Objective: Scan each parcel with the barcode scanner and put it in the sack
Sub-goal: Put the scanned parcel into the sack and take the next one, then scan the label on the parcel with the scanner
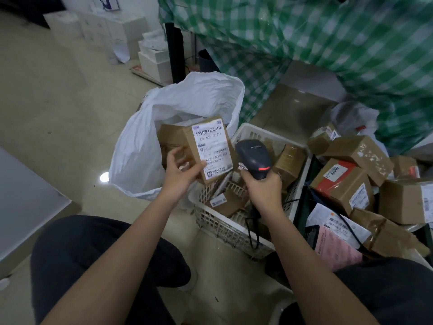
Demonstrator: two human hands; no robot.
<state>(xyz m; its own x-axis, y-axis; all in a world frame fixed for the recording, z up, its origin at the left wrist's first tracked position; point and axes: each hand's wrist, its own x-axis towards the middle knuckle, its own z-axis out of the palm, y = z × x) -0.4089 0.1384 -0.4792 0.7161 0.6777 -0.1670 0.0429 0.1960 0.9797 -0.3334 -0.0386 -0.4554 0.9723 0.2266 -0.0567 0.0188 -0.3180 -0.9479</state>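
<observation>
My left hand [181, 171] holds a brown cardboard parcel [206, 148] by its lower edge, white shipping label facing me, just over the rim of the open white sack [138, 146]. Inside the sack lies another brown parcel [169, 134]. My right hand [263, 186] grips a black barcode scanner [254, 158] with a red light lit, its head close to the right of the held parcel's label. The scanner's cable hangs down past my wrist.
A white slotted plastic basket [225, 221] under my hands holds several small parcels. More brown boxes [356, 158] and mailers pile up at the right. A green checked cloth [328, 43] hangs behind. White boxes [154, 59] stand at the back left on the tiled floor.
</observation>
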